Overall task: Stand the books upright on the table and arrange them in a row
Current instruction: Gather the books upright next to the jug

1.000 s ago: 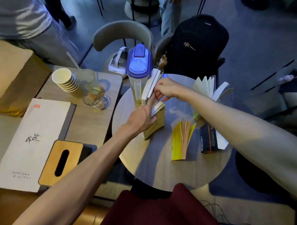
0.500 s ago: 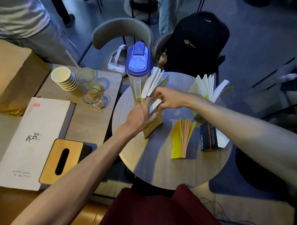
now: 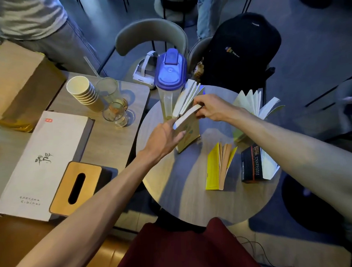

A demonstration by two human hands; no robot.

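lap: dark red cloth (image 3: pixel 187 250) fills the bottom centre of the frame, nearest to me.
round table: its wooden top (image 3: pixel 193 196) sits just above my lap in the centre; all the books stand on it.
my left hand: my left hand (image 3: pixel 164 136) reaches in from the lower left and rests flat against the cover of the tan book (image 3: pixel 188 133), fingers spread along its near top corner.
my right hand: my right hand (image 3: pixel 212 108) comes in from the right and pinches the far top corner of the same tan book, so both hands are clamped on it.
tan book: upright but leaning, left of the table's centre, its page edges facing up.
yellow book: the yellow book (image 3: pixel 213 168) stands right of centre, covers fanned open, apart from my hands.
black book: the black book (image 3: pixel 252 164) stands just right of the yellow one, spine toward me.
white book: the white book (image 3: pixel 187 97) stands fanned at the table's far left edge, just beyond the tan book and leaning on the pitcher (image 3: pixel 170 77).
open book: another open book (image 3: pixel 254 102) stands fanned at the far right edge of the table.
side table: on the left of the frame, it carries a tissue box (image 3: pixel 75 188), a large white book (image 3: pixel 42 158), glasses (image 3: pixel 114 113) and stacked paper cups (image 3: pixel 82 90).
upper frame: a black backpack (image 3: pixel 242 51) on a chair, a grey chair (image 3: pixel 151 34), a cardboard box (image 3: pixel 15 83) at far left.
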